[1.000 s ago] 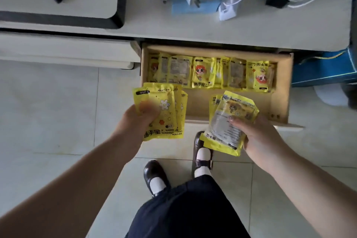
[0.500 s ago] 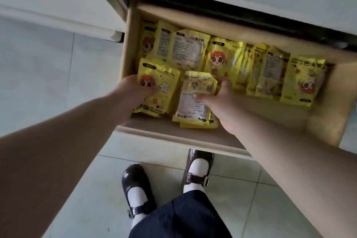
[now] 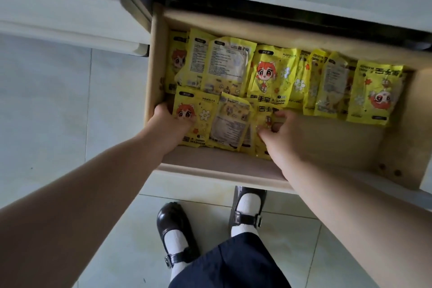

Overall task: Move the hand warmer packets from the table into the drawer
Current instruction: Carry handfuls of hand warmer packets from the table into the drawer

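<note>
We cannot see the left hand's (image 3: 167, 127) fingertips, which lie under the yellow packet (image 3: 197, 116) at centre frame. The right hand (image 3: 284, 138) covers much of another packet (image 3: 265, 124). The drawer (image 3: 397, 147) is cut off at the right edge, its back row of packets (image 3: 280, 72) overlapping one another.

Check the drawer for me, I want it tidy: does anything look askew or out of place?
Slightly. In the drawer, the back-row packets overlap and tilt, and the rightmost packet lies upside down. Nothing looks spilled or torn.
</note>
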A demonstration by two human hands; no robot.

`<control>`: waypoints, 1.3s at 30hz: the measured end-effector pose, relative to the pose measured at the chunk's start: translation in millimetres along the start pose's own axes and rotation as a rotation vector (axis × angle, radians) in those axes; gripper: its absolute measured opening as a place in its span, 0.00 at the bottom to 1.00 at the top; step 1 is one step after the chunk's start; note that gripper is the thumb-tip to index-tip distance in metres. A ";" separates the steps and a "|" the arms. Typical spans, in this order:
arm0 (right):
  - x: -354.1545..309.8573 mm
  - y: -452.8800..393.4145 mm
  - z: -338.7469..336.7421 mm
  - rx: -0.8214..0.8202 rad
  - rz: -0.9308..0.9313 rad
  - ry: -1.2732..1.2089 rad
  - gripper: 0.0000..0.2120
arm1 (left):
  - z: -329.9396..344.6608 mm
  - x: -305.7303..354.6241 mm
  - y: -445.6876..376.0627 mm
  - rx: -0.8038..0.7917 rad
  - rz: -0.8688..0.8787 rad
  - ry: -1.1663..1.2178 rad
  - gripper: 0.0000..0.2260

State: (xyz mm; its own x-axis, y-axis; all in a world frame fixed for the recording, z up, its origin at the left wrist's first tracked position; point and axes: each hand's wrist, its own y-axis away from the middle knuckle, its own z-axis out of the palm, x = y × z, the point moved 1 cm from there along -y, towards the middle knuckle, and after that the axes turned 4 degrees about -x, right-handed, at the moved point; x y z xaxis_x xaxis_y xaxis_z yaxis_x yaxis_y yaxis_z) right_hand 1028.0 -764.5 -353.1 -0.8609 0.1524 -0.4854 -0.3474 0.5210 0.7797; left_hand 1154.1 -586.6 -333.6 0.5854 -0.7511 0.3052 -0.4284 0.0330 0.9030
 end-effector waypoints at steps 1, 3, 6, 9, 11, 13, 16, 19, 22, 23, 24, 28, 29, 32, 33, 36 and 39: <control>1.2 -1.4 -1.8 0.021 0.025 -0.025 0.20 | 1.1 2.6 8.7 0.021 0.043 -0.060 0.37; 1.3 -3.7 -3.6 0.060 0.063 -0.042 0.22 | 3.7 -0.2 16.0 0.099 0.218 -0.283 0.35; 2.7 -5.4 -7.4 0.109 0.071 -0.047 0.18 | 8.1 8.1 27.7 0.225 0.718 -0.706 0.33; 4.7 -4.7 -8.7 0.089 0.041 0.001 0.12 | 10.0 10.9 13.7 0.125 0.936 -1.110 0.28; 4.5 -2.3 -8.1 0.070 0.035 0.049 0.09 | 13.5 9.6 8.4 -0.034 0.761 -1.364 0.27; 3.9 -0.7 -9.4 0.042 0.049 0.066 0.06 | 14.0 8.1 8.0 -0.075 0.547 -1.413 0.29; -2.3 7.1 -15.8 -0.014 0.063 0.143 0.09 | 12.4 7.8 13.0 -0.107 0.349 -1.229 0.33; -8.7 17.8 -20.5 -0.071 0.056 0.200 0.16 | 9.2 3.2 20.6 -0.120 0.328 -1.142 0.32; -21.6 33.2 -23.8 -0.099 0.056 0.239 0.20 | 5.3 6.7 33.5 -0.099 0.426 -1.035 0.31; -26.9 39.7 -25.0 -0.113 0.052 0.259 0.21 | 3.0 8.5 39.4 -0.098 0.435 -0.994 0.30; -33.9 47.4 -25.8 -0.129 0.052 0.265 0.21 | -0.4 8.6 43.5 -0.104 0.417 -0.946 0.29; -60.6 78.5 -25.5 -0.212 0.022 0.267 0.24 | -17.4 11.0 65.2 -0.209 0.242 -0.431 0.24; -68.9 88.1 -25.7 -0.227 -0.004 0.281 0.24 | -24.3 14.0 74.2 -0.212 0.242 -0.349 0.21; -90.2 115.9 -26.5 -0.246 -0.063 0.319 0.24 | -44.5 17.9 101.4 -0.161 0.249 -0.208 0.14; -95.8 124.5 -27.0 -0.242 -0.078 0.325 0.24 | -52.1 16.3 112.6 -0.149 0.232 -0.118 0.12; -113.2 158.0 -31.7 -0.223 -0.080 0.292 0.24 | -73.8 8.8 149.8 -0.098 0.163 0.113 0.10; -134.0 200.7 -39.7 -0.219 -0.121 0.264 0.24 | -96.4 6.1 194.9 -0.085 0.145 0.276 0.13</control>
State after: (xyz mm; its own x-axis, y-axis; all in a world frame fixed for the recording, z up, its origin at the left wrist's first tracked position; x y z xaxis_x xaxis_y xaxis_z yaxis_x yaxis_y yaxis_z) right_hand 1058.9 -713.7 -115.9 -0.8651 -0.1367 -0.4827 -0.4994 0.3251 0.8030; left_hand 1140.5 -521.1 -126.6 0.6918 -0.5277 0.4929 -0.4692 0.1903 0.8623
